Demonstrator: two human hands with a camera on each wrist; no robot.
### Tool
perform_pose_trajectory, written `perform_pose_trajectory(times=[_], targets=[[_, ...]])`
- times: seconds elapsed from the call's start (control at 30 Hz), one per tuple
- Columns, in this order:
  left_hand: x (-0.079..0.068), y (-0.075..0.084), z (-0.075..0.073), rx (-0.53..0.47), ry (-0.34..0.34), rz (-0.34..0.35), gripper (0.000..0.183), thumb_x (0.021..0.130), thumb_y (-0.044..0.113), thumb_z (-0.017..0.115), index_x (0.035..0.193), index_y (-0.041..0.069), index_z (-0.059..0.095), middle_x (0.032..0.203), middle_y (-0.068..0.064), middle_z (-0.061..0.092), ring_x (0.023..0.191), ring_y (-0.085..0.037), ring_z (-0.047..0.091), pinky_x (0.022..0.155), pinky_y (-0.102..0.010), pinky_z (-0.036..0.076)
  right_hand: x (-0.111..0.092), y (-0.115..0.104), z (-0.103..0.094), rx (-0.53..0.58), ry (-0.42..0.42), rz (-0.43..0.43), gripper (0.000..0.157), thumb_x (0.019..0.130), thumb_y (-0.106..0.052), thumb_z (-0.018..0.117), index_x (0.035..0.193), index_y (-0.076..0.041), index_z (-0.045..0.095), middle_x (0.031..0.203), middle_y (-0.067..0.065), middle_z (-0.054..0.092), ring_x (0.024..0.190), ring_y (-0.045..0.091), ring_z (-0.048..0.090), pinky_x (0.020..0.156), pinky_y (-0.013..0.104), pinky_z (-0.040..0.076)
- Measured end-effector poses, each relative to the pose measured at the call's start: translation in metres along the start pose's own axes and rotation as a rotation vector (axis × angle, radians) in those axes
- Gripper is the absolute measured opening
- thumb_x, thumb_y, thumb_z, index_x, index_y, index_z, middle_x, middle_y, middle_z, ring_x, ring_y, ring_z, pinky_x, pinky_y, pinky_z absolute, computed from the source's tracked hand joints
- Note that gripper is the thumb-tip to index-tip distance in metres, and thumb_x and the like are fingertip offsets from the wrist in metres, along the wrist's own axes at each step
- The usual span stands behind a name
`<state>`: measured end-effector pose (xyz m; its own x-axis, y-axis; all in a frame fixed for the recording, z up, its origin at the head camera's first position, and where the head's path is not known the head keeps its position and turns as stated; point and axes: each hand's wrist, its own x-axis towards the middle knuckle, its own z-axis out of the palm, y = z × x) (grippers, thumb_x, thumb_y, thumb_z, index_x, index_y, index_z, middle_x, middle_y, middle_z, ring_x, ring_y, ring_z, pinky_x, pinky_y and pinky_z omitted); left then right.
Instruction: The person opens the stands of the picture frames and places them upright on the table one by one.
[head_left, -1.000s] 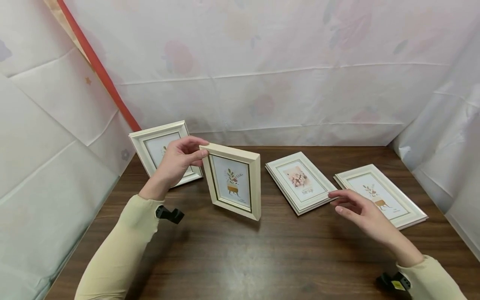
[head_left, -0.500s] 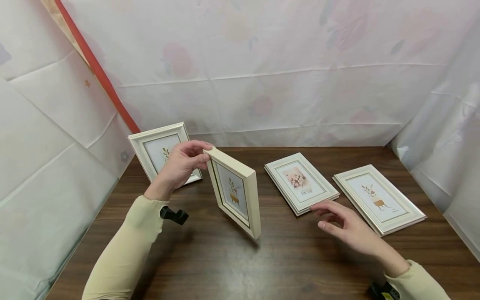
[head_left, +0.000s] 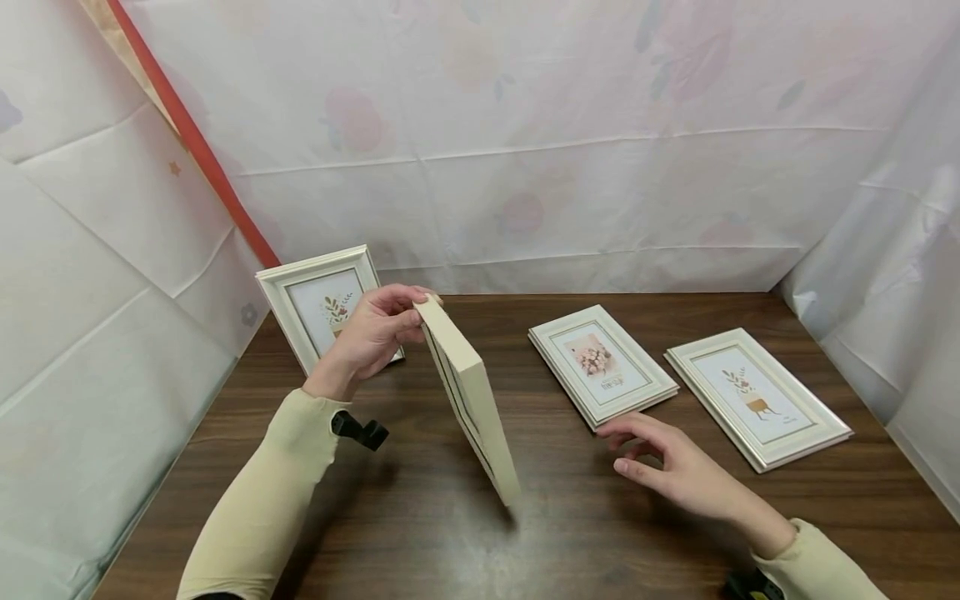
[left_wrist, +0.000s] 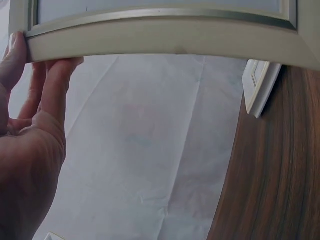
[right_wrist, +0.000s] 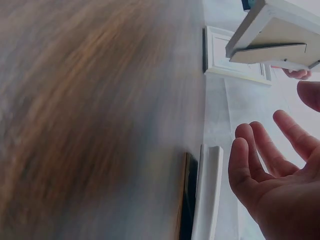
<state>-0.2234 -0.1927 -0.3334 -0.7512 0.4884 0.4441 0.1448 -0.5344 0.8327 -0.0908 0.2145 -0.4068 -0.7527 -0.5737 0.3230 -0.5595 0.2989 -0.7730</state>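
My left hand (head_left: 367, 337) pinches a cream picture frame (head_left: 468, 392) by its upper corner, thumb on the front side and fingers behind. The frame is nearly edge-on in the head view, its lower corner close over the table. Its back, with a stand flap (right_wrist: 270, 54), shows in the right wrist view. My right hand (head_left: 675, 467) hovers with relaxed fingers and nothing in them, fingertips right by the front corner of a frame with a pink flower picture (head_left: 603, 367). Behind my left hand a white frame (head_left: 315, 304) with a plant picture stands upright, partly covered by the hand.
Another white frame (head_left: 757, 400) with a plant picture lies face up at the right. The dark wood table (head_left: 585, 542) ends at a pale floral cloth (head_left: 555, 200) behind it. A red strip (head_left: 195, 137) runs down the cloth at the left.
My left hand has turned the held frame from showing its picture to nearly edge-on, its lower corner coming forward. My right hand has moved left, away from the right-hand frame.
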Motion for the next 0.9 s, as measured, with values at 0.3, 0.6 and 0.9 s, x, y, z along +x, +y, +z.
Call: perform_pose_trajectory(times=[0.3, 0.6, 0.9], targets=[[0.002, -0.003, 0.000, -0.101, -0.085, 0.000, 0.019, 0.091, 0.001, 0.066, 0.106, 0.008, 0.075, 0.112, -0.013, 0.066, 0.101, -0.028, 0.069, 0.077, -0.036, 0.059, 0.004, -0.003, 0.009, -0.025, -0.033, -0.001, 0.044, 0.090, 0.002, 0.070, 0.128, -0.017, 0.060, 0.117, 0.006, 0.064, 0.100, 0.022, 0.063, 0.080, 0.033, 0.056], [0.006, -0.007, 0.005, -0.162, -0.155, -0.007, 0.018, 0.091, 0.002, 0.065, 0.105, 0.007, 0.075, 0.113, -0.014, 0.065, 0.102, -0.028, 0.068, 0.085, -0.036, 0.057, 0.016, -0.008, 0.011, -0.056, -0.050, -0.005, 0.043, 0.090, 0.000, 0.071, 0.128, -0.019, 0.061, 0.121, -0.001, 0.064, 0.095, 0.021, 0.066, 0.082, 0.033, 0.055], [0.011, -0.014, 0.009, -0.174, -0.211, 0.042, 0.018, 0.093, 0.002, 0.062, 0.105, 0.008, 0.074, 0.113, -0.014, 0.064, 0.102, -0.027, 0.067, 0.090, -0.038, 0.054, 0.039, -0.010, 0.019, -0.028, -0.054, -0.066, 0.038, 0.093, -0.006, 0.070, 0.127, -0.018, 0.061, 0.121, -0.004, 0.063, 0.099, 0.022, 0.065, 0.084, 0.035, 0.054]])
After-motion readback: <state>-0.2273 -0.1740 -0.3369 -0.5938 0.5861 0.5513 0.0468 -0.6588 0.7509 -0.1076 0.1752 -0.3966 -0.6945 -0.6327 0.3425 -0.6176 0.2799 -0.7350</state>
